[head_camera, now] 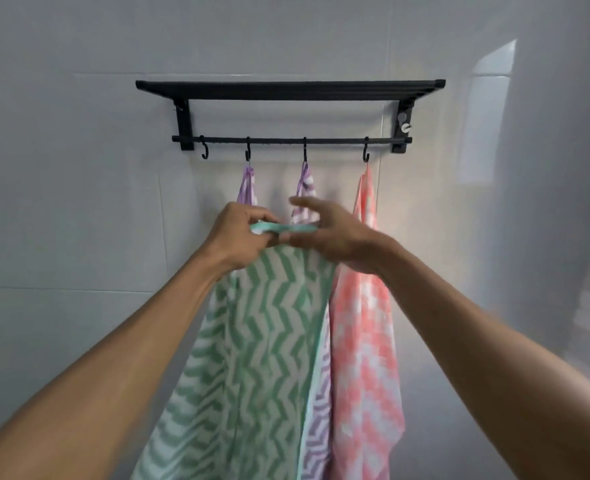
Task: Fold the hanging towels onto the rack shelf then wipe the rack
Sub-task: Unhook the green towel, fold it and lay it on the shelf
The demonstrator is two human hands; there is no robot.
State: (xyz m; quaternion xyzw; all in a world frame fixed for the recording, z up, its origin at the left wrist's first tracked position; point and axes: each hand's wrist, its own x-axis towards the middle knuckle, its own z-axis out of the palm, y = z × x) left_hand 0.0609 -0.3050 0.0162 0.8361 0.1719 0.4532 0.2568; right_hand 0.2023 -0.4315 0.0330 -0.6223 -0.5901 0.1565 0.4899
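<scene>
A black wall rack (290, 90) has a top shelf and a lower bar with several hooks. A green zigzag towel (252, 341) hangs off the hooks, in front of the rack. My left hand (240, 237) pinches its top edge at the left. My right hand (324, 233) holds the same edge from the right, its upper fingers spread. Behind it, a purple zigzag towel (247, 183) hangs on the second hook and another purple towel (305, 188) on the third. A pink towel (366, 306) hangs on the rightmost hook.
The leftmost hook (204, 152) carries nothing. A small white knob (405, 126) sits on the rack's right bracket. Grey tiled wall (79, 202) surrounds the rack, with a bright reflection at the right.
</scene>
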